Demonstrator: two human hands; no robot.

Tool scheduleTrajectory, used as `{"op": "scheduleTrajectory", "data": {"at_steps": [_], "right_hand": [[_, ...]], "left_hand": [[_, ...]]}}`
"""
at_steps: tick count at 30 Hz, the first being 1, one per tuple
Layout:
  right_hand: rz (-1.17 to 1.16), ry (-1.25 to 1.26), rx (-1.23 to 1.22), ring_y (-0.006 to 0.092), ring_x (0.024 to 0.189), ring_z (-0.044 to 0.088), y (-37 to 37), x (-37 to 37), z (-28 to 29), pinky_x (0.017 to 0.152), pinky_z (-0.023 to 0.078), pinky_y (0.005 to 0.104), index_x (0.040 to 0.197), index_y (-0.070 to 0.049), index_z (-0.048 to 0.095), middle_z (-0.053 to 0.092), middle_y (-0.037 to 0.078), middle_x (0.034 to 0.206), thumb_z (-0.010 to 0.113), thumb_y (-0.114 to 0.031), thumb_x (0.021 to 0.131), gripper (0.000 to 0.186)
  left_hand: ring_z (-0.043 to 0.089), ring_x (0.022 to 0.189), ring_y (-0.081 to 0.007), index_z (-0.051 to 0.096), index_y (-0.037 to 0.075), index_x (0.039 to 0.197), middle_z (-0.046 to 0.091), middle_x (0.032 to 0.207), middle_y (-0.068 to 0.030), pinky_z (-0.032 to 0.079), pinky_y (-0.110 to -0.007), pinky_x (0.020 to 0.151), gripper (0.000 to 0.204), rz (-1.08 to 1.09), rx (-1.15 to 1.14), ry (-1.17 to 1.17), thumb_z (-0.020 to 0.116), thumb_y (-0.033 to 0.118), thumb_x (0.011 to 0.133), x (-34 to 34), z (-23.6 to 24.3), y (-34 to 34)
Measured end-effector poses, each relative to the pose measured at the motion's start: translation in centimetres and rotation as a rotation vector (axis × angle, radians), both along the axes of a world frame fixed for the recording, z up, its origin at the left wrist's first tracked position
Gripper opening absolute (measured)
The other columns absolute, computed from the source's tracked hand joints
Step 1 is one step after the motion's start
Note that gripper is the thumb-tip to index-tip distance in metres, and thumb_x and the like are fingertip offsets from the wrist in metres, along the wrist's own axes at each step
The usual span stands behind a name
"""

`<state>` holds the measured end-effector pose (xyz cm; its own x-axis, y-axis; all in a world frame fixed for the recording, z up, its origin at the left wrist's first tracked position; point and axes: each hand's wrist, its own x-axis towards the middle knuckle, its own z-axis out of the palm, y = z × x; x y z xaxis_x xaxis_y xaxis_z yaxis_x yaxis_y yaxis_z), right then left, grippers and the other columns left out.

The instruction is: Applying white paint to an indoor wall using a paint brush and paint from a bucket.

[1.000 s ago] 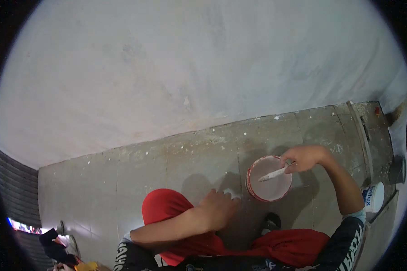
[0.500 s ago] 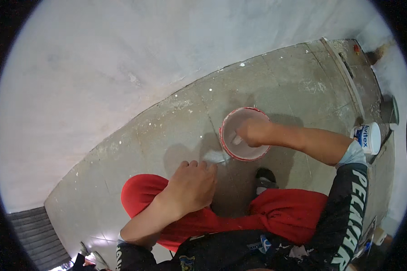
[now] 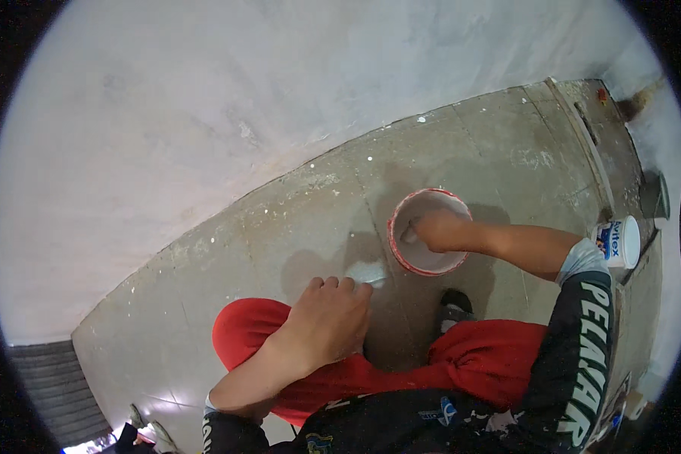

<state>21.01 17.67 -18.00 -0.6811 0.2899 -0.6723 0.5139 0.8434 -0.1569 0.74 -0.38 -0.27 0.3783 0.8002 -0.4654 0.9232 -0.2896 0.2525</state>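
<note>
A round bucket [image 3: 392, 240] with a red, paint-smeared rim stands on the floor ahead of me, its inside coated pale. My right hand [image 3: 440, 230] reaches down into it, fingers closed around a small pale piece [image 3: 409, 231] that I cannot identify. My left hand [image 3: 329, 321] is held back-up above my red-trousered knee, left of the bucket, with its fingers curled under. Beyond those knuckles shows a pale shiny patch [image 3: 366, 272]; whether it is a held tool or glare on the floor, I cannot tell.
A white tub [image 3: 626, 242] with a blue label stands to the right, near a grey-green container [image 3: 655, 195]. The whitish wall [image 3: 204, 113] meets the speckled tile floor [image 3: 204, 280] on a diagonal. A dark ribbed mat-like surface [image 3: 53, 393] lies at lower left.
The view has shifted slightly, so the bucket and floor appear further right and lower. My right hand stays inside the bucket, now closer to its far left part. My left hand stays curled.
</note>
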Motion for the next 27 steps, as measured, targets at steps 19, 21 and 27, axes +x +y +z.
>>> {"op": "scheduleTrajectory", "data": {"at_steps": [19, 21, 27], "right_hand": [[-0.157, 0.051, -0.007, 0.0363, 0.09, 0.065, 0.3, -0.2, 1.9, 0.077, 0.051, 0.0459, 0.094, 0.002, 0.066, 0.067, 0.023, 0.094, 0.057, -0.005, 0.076, 0.022], [-0.149, -0.035, -0.083, 0.0362, 0.083, 0.065, 1.5, -0.3, 3.3, 0.073, 0.05, 0.0463, 0.094, 0.001, 0.065, 0.067, 0.022, 0.09, 0.054, -0.009, 0.081, 0.02], [-0.462, 0.178, -0.447, 0.0187, 0.06, 0.063, 4.1, 4.9, 7.1, 0.053, 0.049, 0.0353, 0.079, 0.001, 0.063, 0.065, 0.011, 0.069, 0.052, -0.023, 0.088, 0.027]], "left_hand": [[0.059, 0.094, -0.035, 0.055, 0.0, 0.103, 0.06, 0.093, -0.0183, 0.044, -0.045, 0.087, 0.025, 0.036, -0.015, -0.043, 0.052, 0.021, 0.091, 0.7, 0.8, -0.1], [0.059, 0.093, -0.0353, 0.055, 0.001, 0.103, 0.06, 0.092, -0.0183, 0.044, -0.045, 0.087, 0.024, 0.039, -0.019, -0.047, 0.052, 0.022, 0.091, 0.9, 0.8, 0.0], [0.059, 0.092, -0.0357, 0.055, 0.0, 0.1, 0.06, 0.092, -0.0182, 0.045, -0.045, 0.084, 0.024, 0.011, -0.039, -0.057, 0.053, 0.022, 0.09, 2.7, 1.8, 0.2]]}}
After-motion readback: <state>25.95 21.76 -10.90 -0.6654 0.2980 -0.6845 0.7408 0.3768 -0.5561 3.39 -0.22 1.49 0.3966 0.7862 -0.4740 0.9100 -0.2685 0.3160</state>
